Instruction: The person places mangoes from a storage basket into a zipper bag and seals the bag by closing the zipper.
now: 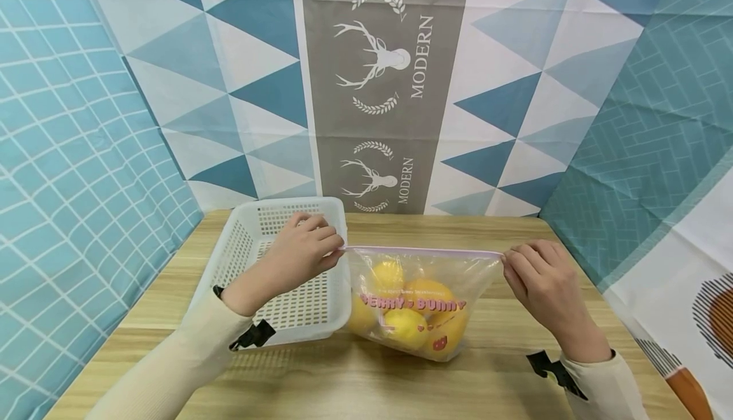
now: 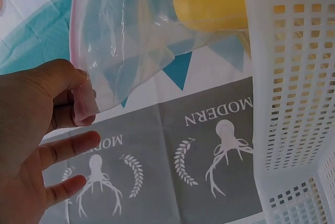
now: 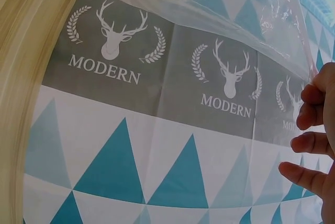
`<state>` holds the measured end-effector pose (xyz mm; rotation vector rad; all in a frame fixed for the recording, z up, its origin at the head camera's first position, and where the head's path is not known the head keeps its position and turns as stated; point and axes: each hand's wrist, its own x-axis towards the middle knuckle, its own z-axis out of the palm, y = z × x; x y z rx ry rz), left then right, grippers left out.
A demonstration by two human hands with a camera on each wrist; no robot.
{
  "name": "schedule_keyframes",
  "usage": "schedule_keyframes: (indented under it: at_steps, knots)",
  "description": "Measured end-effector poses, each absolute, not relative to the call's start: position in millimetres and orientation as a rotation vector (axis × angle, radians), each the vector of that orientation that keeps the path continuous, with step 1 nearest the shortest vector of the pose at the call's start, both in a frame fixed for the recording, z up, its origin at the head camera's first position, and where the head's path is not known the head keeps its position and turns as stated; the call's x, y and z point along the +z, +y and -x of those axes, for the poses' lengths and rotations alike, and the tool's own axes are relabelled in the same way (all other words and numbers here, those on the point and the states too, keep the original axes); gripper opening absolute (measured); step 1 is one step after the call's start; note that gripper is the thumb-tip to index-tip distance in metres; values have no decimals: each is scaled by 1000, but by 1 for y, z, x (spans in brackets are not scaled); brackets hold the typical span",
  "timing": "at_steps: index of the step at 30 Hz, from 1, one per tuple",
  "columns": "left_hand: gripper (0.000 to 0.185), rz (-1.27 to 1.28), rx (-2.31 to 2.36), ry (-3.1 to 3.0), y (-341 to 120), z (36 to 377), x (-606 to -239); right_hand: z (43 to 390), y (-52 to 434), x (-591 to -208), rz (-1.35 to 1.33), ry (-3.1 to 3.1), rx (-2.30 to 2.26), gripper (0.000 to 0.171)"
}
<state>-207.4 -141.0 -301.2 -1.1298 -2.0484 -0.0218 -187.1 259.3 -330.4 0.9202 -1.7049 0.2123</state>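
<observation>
The left hand (image 1: 303,251) is pinching the left corner of the clear zip bag (image 1: 420,302), and the right hand (image 1: 541,283) is pinching its right corner, stretching the pink top edge taut between them. The bag is standing on the wooden table (image 1: 366,382) with yellow lemons (image 1: 403,328) inside, at three o'clock of the white basket (image 1: 275,267), touching it. Only the left wrist view is showing thumb and forefinger (image 2: 84,103) clamping the film; the right wrist view is showing fingers (image 3: 314,143) loosely curled beside the bag's edge.
</observation>
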Motion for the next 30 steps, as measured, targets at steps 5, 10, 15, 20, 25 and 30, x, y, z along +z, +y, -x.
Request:
schedule_keyframes:
  at_steps: [5, 10, 15, 20, 25, 30]
  knots:
    - [15, 1107, -43, -2061, -147, 207, -302, 187, 260, -330, -918, -1719, 212, 37]
    - [15, 1102, -57, -2062, -151, 206, -303, 187, 261, -331, -917, -1718, 214, 37]
    - [15, 1106, -81, -2058, -152, 206, -305, 187, 261, -332, -912, -1733, 216, 38]
    - [15, 1104, -117, -2062, -152, 206, -306, 187, 261, -333, -907, -1732, 240, 38]
    - [10, 1099, -259, -2137, -153, 205, -312, 189, 260, -340, -896, -1740, 343, 41]
    - [9, 1086, -556, -2248, -154, 205, -321, 190, 260, -352, -891, -1805, 597, 44]
